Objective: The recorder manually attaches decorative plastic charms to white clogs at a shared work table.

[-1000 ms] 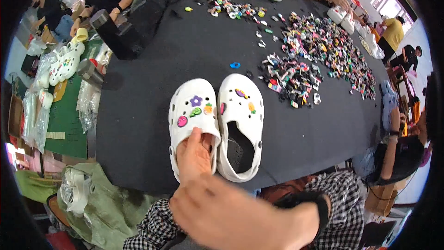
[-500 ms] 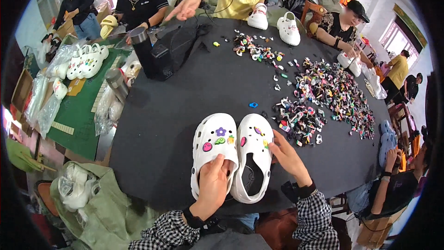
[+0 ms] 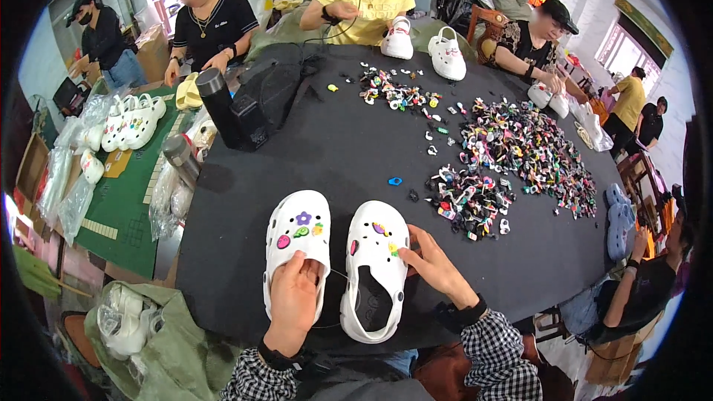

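Note:
Two white clogs stand side by side at the near edge of the dark table, toes away from me, with a gap between them. The left clog [image 3: 297,215] carries a purple flower charm [image 3: 303,218], a pink one, a green one and a pineapple-like one. My left hand [image 3: 294,293] grips it at the foot opening, fingers partly hidden inside. The right clog [image 3: 371,217] bears several colourful charms. My right hand [image 3: 438,271] pinches its right side, thumb by a yellow-green charm [image 3: 394,249]. A thin pale strand shows between the clogs.
Heaps of small shoe charms [image 3: 527,148] cover the table's right side; a blue charm [image 3: 395,181] lies apart. A black bottle [image 3: 215,93] stands at the far left. White clogs [image 3: 134,120] rest on a green surface at left. Co-workers sit around, one handling a white clog [image 3: 397,39].
The two clogs have come apart: my left hand has shifted its clog left, and the right clog has moved slightly left too. The person in yellow has drawn back an outstretched hand.

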`<state>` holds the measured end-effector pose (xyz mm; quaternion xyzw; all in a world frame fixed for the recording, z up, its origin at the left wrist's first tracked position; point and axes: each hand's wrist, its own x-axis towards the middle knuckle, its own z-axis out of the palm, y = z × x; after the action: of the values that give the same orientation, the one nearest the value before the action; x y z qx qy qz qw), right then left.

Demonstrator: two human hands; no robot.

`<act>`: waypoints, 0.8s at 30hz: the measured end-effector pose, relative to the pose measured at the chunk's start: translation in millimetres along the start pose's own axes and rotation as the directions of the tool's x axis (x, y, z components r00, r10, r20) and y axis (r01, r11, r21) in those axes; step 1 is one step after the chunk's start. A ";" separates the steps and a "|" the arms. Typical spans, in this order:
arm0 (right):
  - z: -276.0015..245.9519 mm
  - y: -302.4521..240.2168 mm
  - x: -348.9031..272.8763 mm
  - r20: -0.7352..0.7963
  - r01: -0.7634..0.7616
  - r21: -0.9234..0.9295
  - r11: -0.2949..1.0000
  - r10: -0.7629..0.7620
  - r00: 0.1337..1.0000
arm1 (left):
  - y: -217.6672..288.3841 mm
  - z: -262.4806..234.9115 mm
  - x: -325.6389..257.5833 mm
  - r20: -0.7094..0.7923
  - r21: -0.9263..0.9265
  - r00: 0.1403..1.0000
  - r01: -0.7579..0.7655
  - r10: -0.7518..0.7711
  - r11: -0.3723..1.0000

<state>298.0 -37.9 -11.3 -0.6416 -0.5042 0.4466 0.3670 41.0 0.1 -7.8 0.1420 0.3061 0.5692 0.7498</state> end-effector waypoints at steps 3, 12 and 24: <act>2.5 -1.1 -3.8 -0.026 -0.017 0.060 0.998 0.018 0.999 | 0.8 -3.2 1.2 -0.012 -0.013 1.000 -0.001 0.001 1.000; -2.9 14.4 -8.2 -0.010 0.077 -0.050 0.996 -0.077 0.997 | 23.8 21.5 -47.4 0.076 0.147 0.997 0.004 -0.015 0.989; -5.6 25.9 -15.9 -0.023 0.148 -0.004 0.989 -0.148 0.989 | 12.2 59.1 -93.9 0.384 0.370 0.783 0.356 -0.490 0.858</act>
<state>310.1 -59.3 -30.1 -0.6080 -0.5464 0.4101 0.4044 52.8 -76.5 72.6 0.3043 0.2180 0.2848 0.8825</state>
